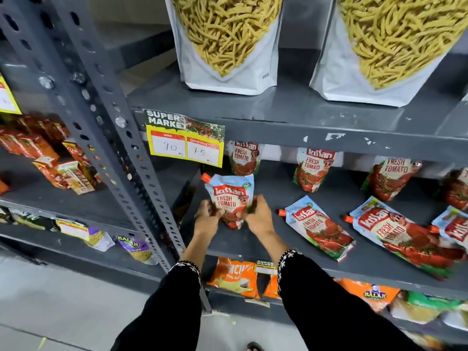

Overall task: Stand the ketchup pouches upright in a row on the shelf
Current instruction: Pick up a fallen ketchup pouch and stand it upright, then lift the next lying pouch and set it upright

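Held upright at the left end of a grey metal shelf (253,244): a ketchup pouch (231,198) printed "Kissan Fresh Tomato", orange cap at its upper left corner, base touching the shelf. Gripped low on both edges, left hand (207,219) on the left side and right hand (259,216) on the right, fingers curled and pinched onto the pouch's lower half. Black sleeves with white embroidered cuffs at both wrists.

Standing along the back of the same shelf: three more pouches of the same brand, the nearest (244,158) just behind the held one, then a second (312,169) and a third (391,177), well apart from one another. Lying flat toward the front, to the right: one pouch (317,228), a second (402,233) and, at the frame's edge, part of another (453,225).

Clipped to the shelf edge above: a yellow price tag (186,140) headed "Super Market", handwritten 90 and 75. On that upper shelf, two white bags of yellow snack sticks (228,41). Below, orange snack packets (235,277), one marked "Balaji". To the left, beyond a perforated grey upright (119,138), red juice cartons (50,158). Pale tiled floor underfoot.
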`<control>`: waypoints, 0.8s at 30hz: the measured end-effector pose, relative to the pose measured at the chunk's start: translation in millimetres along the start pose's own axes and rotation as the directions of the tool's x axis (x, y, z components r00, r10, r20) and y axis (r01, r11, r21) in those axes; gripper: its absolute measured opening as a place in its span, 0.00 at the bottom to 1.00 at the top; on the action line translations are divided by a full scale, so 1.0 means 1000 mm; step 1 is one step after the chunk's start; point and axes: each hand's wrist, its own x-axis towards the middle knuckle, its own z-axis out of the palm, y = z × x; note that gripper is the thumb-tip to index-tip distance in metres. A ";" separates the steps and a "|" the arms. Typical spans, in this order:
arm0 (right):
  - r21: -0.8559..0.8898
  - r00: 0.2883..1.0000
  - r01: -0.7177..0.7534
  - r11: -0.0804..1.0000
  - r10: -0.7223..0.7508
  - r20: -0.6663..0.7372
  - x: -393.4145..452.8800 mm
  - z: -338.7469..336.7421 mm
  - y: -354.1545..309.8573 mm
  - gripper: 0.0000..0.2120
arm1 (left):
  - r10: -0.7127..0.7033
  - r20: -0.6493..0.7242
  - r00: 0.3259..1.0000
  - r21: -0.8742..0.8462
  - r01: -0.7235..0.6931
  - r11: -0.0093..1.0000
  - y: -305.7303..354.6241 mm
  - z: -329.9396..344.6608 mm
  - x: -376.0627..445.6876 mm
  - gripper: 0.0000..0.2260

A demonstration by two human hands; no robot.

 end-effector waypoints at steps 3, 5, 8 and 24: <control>-0.007 1.000 -0.005 1.000 0.005 0.002 -0.005 -0.013 0.005 0.25 | -0.119 -0.125 0.985 -0.107 0.106 0.989 -0.001 0.013 -0.018 0.16; -0.071 0.997 0.014 0.997 -0.019 -0.070 -0.007 -0.031 0.011 0.25 | -0.280 -0.147 0.949 -0.286 0.230 0.930 -0.001 0.029 -0.029 0.17; -0.219 0.970 0.022 0.975 -0.074 -0.232 -0.014 -0.075 0.022 0.20 | -0.314 0.093 0.945 -0.424 0.323 0.846 0.006 0.062 -0.047 0.11; 0.178 0.768 -0.638 0.749 0.633 0.091 -0.007 -0.213 0.075 0.09 | -0.292 0.466 0.835 -0.239 0.436 0.867 0.060 0.179 -0.081 0.11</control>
